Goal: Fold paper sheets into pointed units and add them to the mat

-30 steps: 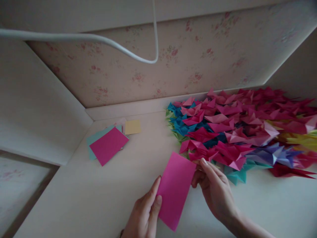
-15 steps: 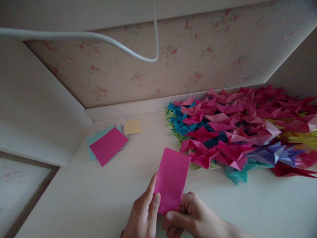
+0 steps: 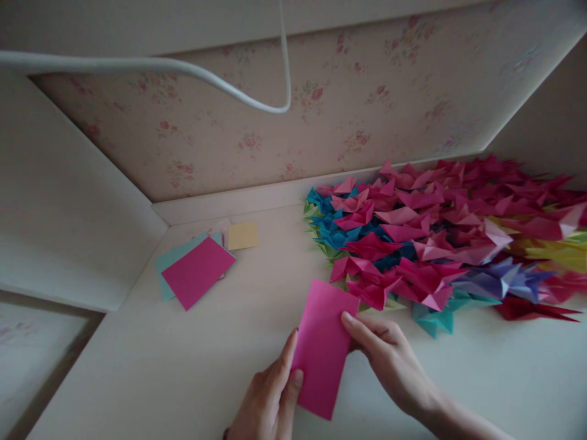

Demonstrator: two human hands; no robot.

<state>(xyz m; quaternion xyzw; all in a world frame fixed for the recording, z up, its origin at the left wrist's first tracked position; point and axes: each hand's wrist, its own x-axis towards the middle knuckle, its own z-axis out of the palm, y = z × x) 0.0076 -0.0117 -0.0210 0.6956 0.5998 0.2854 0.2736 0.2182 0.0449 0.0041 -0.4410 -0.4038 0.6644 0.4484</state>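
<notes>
A pink rectangle of folded paper (image 3: 323,345) lies on the pale desk (image 3: 183,366) in front of me. My left hand (image 3: 270,397) pinches its lower left edge between thumb and fingers. My right hand (image 3: 389,360) touches the paper's right edge, index finger stretched along it and the other fingers curled. Just beyond the paper lies a big heap of folded origami pieces (image 3: 435,244), mostly pink and red, with some blue, teal, purple, green and yellow.
A small stack of flat sheets (image 3: 195,272), magenta on top of light blue, lies at the back left, with a yellow slip (image 3: 243,235) beside it. A white cable (image 3: 206,76) hangs across the flowered back wall. The desk's left edge drops off beside a slanted panel.
My right hand moved from the paper's bottom edge up to its right edge. The paper shifted slightly; my left hand stayed put.
</notes>
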